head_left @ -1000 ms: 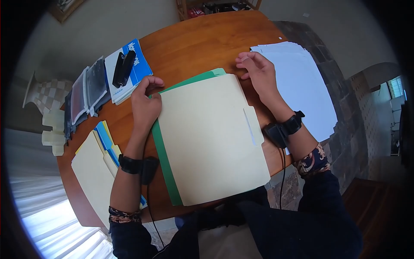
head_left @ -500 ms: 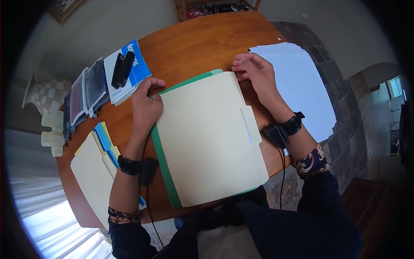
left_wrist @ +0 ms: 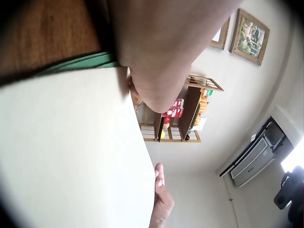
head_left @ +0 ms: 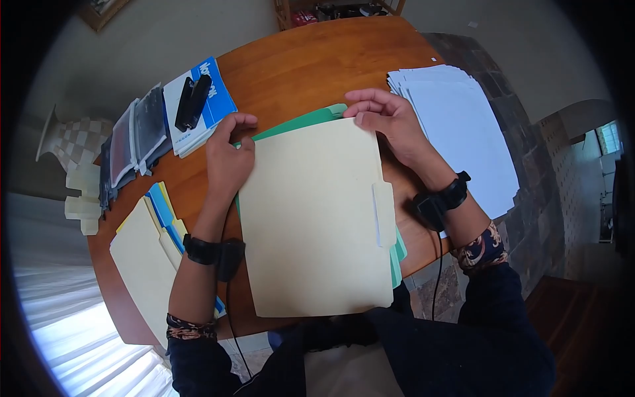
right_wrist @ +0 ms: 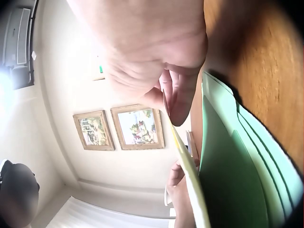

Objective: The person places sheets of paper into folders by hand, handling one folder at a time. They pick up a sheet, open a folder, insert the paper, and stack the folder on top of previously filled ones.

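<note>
A cream manila folder (head_left: 311, 218) with a side tab is held up in front of the person. The left hand (head_left: 229, 155) grips its upper left corner, fingers partly hidden behind the edge in the left wrist view. At the upper right corner, the right hand (head_left: 395, 129) pinches the folder between thumb and fingers. Several green folders (head_left: 297, 124) lie beneath, showing past the top and the lower right side. From the right wrist, a gap separates the raised manila folder (right_wrist: 191, 178) from the green folders (right_wrist: 232, 166) on the table.
On the wooden table (head_left: 311, 59), white papers (head_left: 463, 132) are stacked at the right. A black stapler (head_left: 192, 102) rests on a blue and white notebook (head_left: 218, 86) at the back left, beside zip pouches (head_left: 149, 126). More manila, blue and yellow folders (head_left: 142, 255) lie at the left.
The manila folder has shifted left over the green folders, which now show at the lower right rather than along the left side. My right hand has moved left onto the folder's upper right corner.
</note>
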Motion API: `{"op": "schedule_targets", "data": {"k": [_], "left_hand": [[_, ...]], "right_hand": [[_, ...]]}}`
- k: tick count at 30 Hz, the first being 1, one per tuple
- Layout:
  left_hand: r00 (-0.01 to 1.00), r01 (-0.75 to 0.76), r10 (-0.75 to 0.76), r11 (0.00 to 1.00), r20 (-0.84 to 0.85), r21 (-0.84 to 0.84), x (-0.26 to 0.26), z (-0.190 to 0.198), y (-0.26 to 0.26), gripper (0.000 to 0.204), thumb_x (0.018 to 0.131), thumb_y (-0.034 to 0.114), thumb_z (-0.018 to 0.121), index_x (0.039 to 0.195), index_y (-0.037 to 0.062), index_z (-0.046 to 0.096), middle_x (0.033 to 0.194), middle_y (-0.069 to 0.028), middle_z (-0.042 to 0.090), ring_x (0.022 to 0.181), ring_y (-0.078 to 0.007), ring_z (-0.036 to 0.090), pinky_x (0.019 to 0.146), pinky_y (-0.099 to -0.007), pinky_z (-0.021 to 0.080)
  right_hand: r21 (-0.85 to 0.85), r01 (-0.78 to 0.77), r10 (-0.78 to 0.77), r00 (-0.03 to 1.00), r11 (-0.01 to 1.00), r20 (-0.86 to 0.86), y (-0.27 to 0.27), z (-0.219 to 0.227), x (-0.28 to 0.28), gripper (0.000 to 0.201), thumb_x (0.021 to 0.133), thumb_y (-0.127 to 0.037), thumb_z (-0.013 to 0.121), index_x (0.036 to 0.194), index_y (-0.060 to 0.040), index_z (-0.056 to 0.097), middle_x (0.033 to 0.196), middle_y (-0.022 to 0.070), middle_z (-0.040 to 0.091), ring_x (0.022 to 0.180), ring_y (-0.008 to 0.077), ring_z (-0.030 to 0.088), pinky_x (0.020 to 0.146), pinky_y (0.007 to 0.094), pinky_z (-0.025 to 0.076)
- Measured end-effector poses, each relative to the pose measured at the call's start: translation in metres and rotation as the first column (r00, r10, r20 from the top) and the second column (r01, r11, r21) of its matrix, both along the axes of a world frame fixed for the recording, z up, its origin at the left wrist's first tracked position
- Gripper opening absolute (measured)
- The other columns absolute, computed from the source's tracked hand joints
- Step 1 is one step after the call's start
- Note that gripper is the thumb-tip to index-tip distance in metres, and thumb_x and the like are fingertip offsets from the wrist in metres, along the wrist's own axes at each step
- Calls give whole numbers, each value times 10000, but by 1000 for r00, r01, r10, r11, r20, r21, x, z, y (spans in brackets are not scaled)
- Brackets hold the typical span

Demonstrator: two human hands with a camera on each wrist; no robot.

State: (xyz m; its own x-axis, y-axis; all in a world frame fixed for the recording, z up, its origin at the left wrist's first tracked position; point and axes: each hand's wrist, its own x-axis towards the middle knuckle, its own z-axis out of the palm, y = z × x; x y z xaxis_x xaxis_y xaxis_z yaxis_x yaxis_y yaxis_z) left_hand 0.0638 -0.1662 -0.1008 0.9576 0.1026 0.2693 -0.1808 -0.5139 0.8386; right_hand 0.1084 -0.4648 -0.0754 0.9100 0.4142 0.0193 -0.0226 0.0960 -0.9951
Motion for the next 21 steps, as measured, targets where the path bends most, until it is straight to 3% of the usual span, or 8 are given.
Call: {"op": "schedule_targets", "data": {"k": [3, 6, 9, 11, 12, 16, 18, 21], "left_hand": [[999, -19, 21, 998, 38, -61, 3, -1, 0, 309, 831, -67, 514, 1119, -16, 612, 1071, -121, 676, 1021, -193, 671, 951, -310, 500], [988, -71, 91, 985, 121, -158, 7, -3, 1, 333, 877, -4, 586, 1210, -17, 585, 1080, -130, 682, 1022, -195, 666, 898, -307, 527], [983, -116, 147, 960, 106, -256, 6, -1, -1, 421, 896, 98, 636, 1282, -40, 542, 1080, -131, 678, 973, -163, 643, 865, -286, 518], [997, -80, 80, 954, -11, -289, 4, 3, -1, 449, 926, 98, 632, 1331, -44, 501, 1002, -75, 675, 912, -110, 624, 832, -237, 484], [998, -61, 59, 946, -17, -319, 2, 6, -3, 454, 914, 93, 646, 1322, -48, 507, 937, -50, 664, 804, -85, 607, 751, -219, 469], [997, -24, 3, 963, -78, -269, -2, 23, -9, 537, 869, 109, 687, 1338, -48, 477, 941, -111, 700, 754, -115, 644, 746, -236, 521], [998, 25, -47, 908, -43, -419, -4, 28, -16, 575, 852, 64, 697, 1359, -39, 444, 988, -136, 716, 803, -143, 692, 744, -249, 551], [998, -6, -25, 887, -61, -462, -6, 40, -19, 602, 843, 25, 697, 1374, -30, 419, 1047, -175, 717, 883, -183, 718, 759, -278, 579]], "right_hand": [[51, 52, -49, 997, 997, -61, -3, -2, 5, 365, 877, 16, 621, 1241, 29, 599, 1056, 104, 706, 936, 135, 666, 866, 261, 532], [119, 147, -133, 984, 982, -120, -7, -6, 11, 351, 873, 33, 604, 1224, 42, 600, 1055, 112, 699, 929, 144, 665, 866, 264, 533], [184, 227, -196, 965, 956, -172, -7, -6, 13, 334, 873, 47, 595, 1207, 52, 599, 1061, 120, 683, 920, 164, 662, 863, 275, 541], [195, 320, -279, 936, 927, -214, -6, -5, 13, 329, 878, 43, 601, 1207, 57, 596, 1071, 128, 674, 921, 172, 661, 870, 283, 545], [221, 328, -282, 935, 918, -216, -8, -10, 16, 323, 885, 43, 599, 1207, 61, 594, 1077, 133, 667, 926, 178, 658, 873, 293, 548], [241, 368, -322, 923, 898, -209, -10, -13, 18, 331, 877, 38, 609, 1206, 60, 594, 1065, 128, 665, 934, 178, 655, 867, 286, 544], [207, 348, -311, 931, 915, -192, -8, -13, 17, 333, 872, 13, 628, 1201, 53, 598, 1064, 124, 665, 924, 171, 650, 849, 285, 538], [224, 340, -298, 933, 913, -202, -7, -13, 16, 313, 880, -38, 640, 1180, 46, 607, 1045, 115, 669, 905, 167, 646, 831, 287, 531]]}}
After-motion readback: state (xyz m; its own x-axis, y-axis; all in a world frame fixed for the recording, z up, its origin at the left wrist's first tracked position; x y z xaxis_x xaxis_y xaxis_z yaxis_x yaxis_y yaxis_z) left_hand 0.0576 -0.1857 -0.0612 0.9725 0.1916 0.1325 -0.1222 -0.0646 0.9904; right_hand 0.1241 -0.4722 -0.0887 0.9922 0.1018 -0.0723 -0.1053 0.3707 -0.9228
